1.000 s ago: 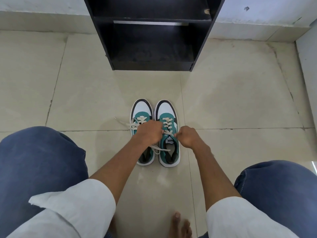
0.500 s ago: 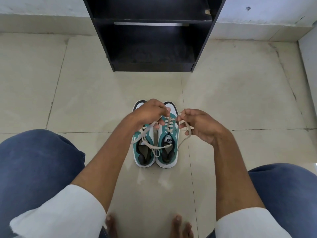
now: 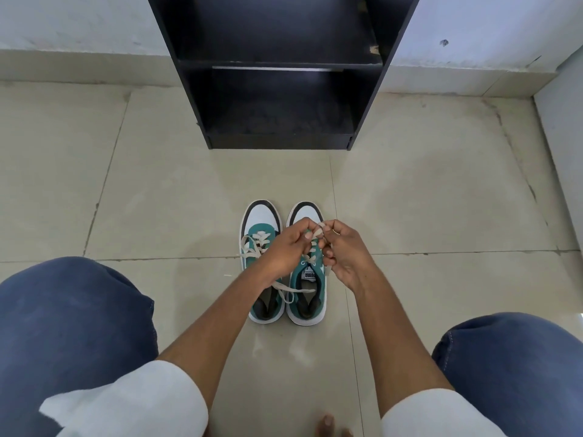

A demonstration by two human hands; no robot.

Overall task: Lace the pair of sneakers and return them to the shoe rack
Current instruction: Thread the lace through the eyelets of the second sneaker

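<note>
I am seeing the left sneaker (image 3: 260, 247) sitting mid-frame on the tiled floor (image 3: 126, 190), touching the right sneaker (image 3: 307, 285). My left hand (image 3: 285, 250) and right hand (image 3: 345, 252) are meeting above the right one, fingers (image 3: 310, 236) pinching its cream lace (image 3: 320, 230). The black shoe rack (image 3: 280, 89) is standing at upper centre.

Sneakers (image 3: 284, 263): teal uppers, white toes edged black, white soles, dark lining, possibly grey. Laces (image 3: 257, 244) cream. Shoe rack (image 3: 277, 74) black. Floor tiles (image 3: 426, 200) beige, scuffed. My jeans (image 3: 63, 326) blue, sleeves (image 3: 132, 402) white.
</note>
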